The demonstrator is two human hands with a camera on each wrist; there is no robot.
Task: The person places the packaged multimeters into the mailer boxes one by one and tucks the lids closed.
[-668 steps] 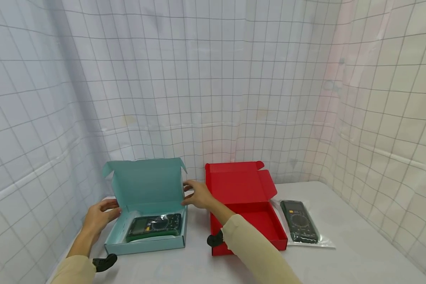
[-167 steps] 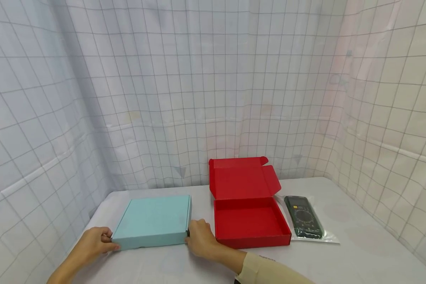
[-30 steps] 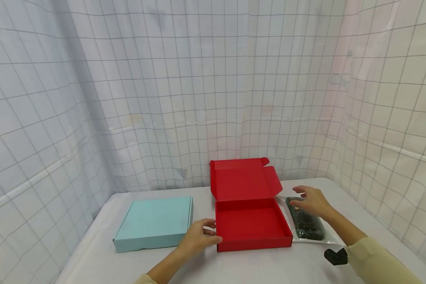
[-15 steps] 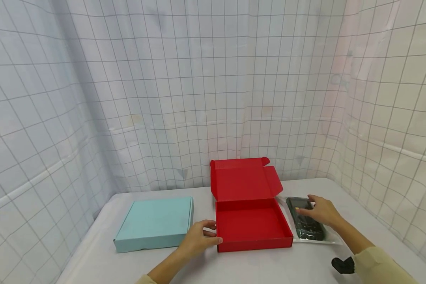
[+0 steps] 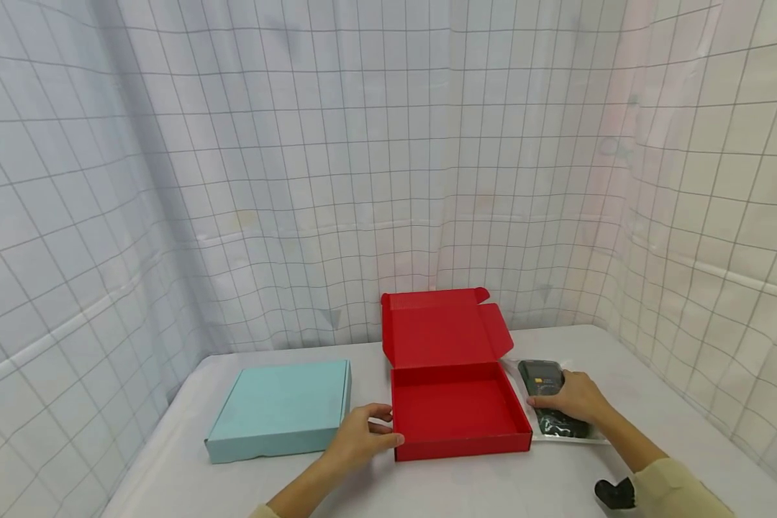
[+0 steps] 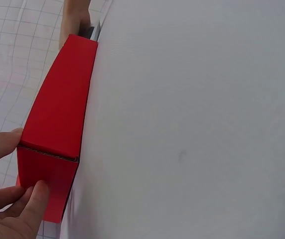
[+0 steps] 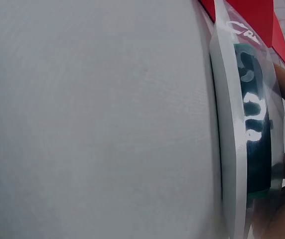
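A red cardboard box [image 5: 462,447] stands with its lid raised, nothing inside. My left hand [image 5: 357,437] holds its front-left corner, the thumb at the front edge and the fingers against the left side, as the left wrist view shows [image 6: 48,174]. To the right of the box lies a dark green multimeter [image 5: 539,372] in a clear plastic bag. My right hand [image 5: 576,398] grips the multimeter across its width, thumb on the left side and fingers over the right. In the right wrist view the bagged multimeter [image 7: 256,144] lies on a white layer, its bottom end toward the camera.
A closed light-blue box [image 5: 285,403] lies on the white table [image 5: 479,483] to the left of my left hand. The red lid [image 5: 440,327] leans back near the gridded curtain [image 5: 401,180], which encloses the table behind and at both sides.
Over the last second my right hand has come down from above the multimeter and taken hold of it. My left hand stays at the red box. Earlier, the light-blue box was open with a multimeter inside.
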